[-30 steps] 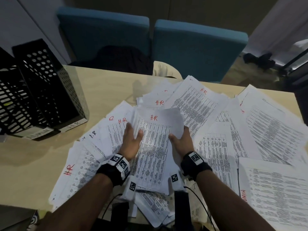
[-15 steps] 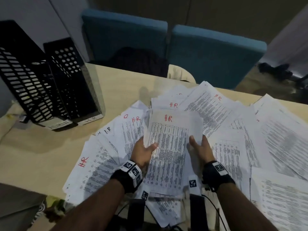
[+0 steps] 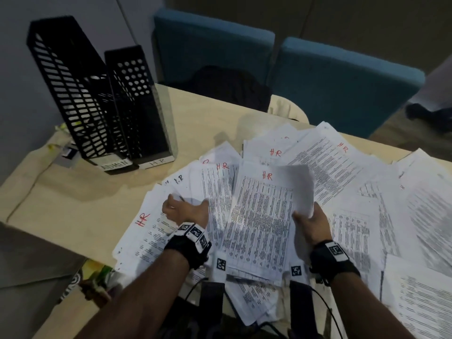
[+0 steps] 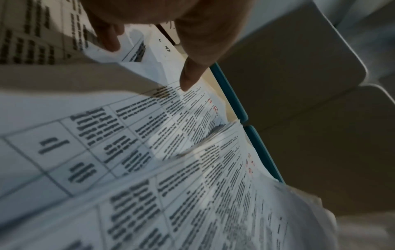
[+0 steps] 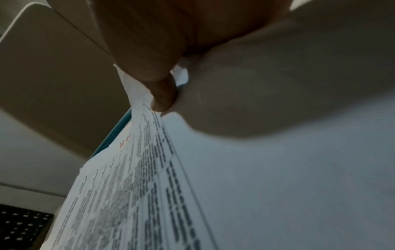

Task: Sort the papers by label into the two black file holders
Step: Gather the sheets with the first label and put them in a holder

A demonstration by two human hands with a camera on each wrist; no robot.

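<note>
Two black mesh file holders stand at the table's back left, one labelled ADMIN (image 3: 73, 94), the other HR (image 3: 137, 101). White printed papers (image 3: 354, 192) lie spread over the table, many marked HR in red. My right hand (image 3: 309, 222) pinches the right edge of a stack of sheets (image 3: 264, 216) topped with a red HR; the thumb (image 5: 162, 94) presses on top. My left hand (image 3: 183, 207) is off the stack, over the loose sheets (image 3: 151, 228) to its left. Its spread fingers (image 4: 190, 76) touch those sheets (image 4: 149, 135).
The beige table (image 3: 80, 204) shows bare wood between the holders and the papers. Two blue chairs (image 3: 337, 86) stand behind the far edge. Cables and dark gear (image 3: 210, 302) hang at the near edge between my arms.
My left hand has let go of the stack's left edge and moved left onto the loose sheets. The right hand keeps the stack. My view has swung toward the holders.
</note>
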